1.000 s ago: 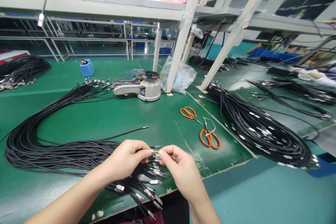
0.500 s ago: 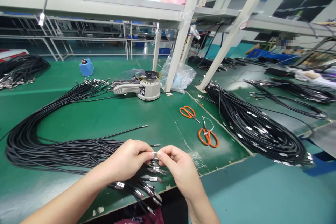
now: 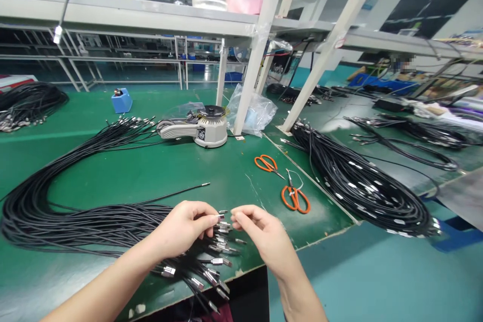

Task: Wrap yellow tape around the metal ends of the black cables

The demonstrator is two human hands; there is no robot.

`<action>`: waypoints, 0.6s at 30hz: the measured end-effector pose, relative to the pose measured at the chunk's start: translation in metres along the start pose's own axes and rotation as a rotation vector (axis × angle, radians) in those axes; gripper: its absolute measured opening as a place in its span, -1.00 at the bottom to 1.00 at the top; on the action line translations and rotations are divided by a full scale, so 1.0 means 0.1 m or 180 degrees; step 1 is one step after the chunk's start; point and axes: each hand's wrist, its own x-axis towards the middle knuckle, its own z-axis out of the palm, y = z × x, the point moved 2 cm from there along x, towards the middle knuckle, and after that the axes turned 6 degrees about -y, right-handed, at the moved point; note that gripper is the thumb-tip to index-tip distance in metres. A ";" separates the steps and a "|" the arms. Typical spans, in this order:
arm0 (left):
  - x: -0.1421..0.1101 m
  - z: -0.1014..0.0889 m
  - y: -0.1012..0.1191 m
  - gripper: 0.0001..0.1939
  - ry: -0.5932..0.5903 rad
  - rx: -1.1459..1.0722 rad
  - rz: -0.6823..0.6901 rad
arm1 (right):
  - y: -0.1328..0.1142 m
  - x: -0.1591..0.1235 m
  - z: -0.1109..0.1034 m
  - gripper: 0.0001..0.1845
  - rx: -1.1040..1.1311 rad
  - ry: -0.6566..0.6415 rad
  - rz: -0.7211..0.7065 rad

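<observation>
My left hand (image 3: 188, 226) pinches a black cable by its metal connector (image 3: 221, 216) between thumb and forefinger. That cable belongs to a long curved bundle of black cables (image 3: 94, 221) lying on the green table. Just right of the connector and apart from it, my right hand (image 3: 260, 234) has thumb and fingertips pressed together. Whatever sits between those fingertips, if anything, is too small to make out. Below both hands, several silver connector ends (image 3: 217, 261) fan out toward the table's front edge.
Two orange-handled scissors (image 3: 296, 198) lie right of my hands. A round grey machine (image 3: 210, 131) stands behind, beside a clear plastic bag (image 3: 260, 115) and a white post (image 3: 254, 55). Another coiled cable bundle (image 3: 362, 181) lies at right. A blue holder (image 3: 121, 101) stands back left.
My right hand has drawn away from the connector, leaving a small gap between the two hands. The left hand keeps its pinch. The whole view has shifted slightly.
</observation>
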 end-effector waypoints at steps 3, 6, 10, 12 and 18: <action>-0.01 -0.01 0.00 -0.75 -0.0083 -0.0141 -0.0023 | 0.00 -0.01 0.01 -0.78 0.0092 0.0001 -0.0053; -0.02 -0.01 -0.02 -0.78 -0.0105 -0.0112 0.0002 | 0.02 -0.01 0.08 -0.82 -0.0159 -0.0160 -0.0157; -0.06 -0.02 -0.04 -0.79 0.0130 0.0499 0.0057 | 0.05 0.00 0.13 -0.81 -0.0337 -0.0076 -0.0251; -0.07 -0.02 -0.04 -0.79 0.0332 0.0798 0.0149 | 0.07 -0.01 0.11 -0.80 -0.0210 -0.0086 -0.0240; -0.08 -0.01 -0.02 -0.81 0.0470 0.0996 0.0295 | -0.03 -0.04 0.05 -0.83 -0.0910 -0.0446 -0.1109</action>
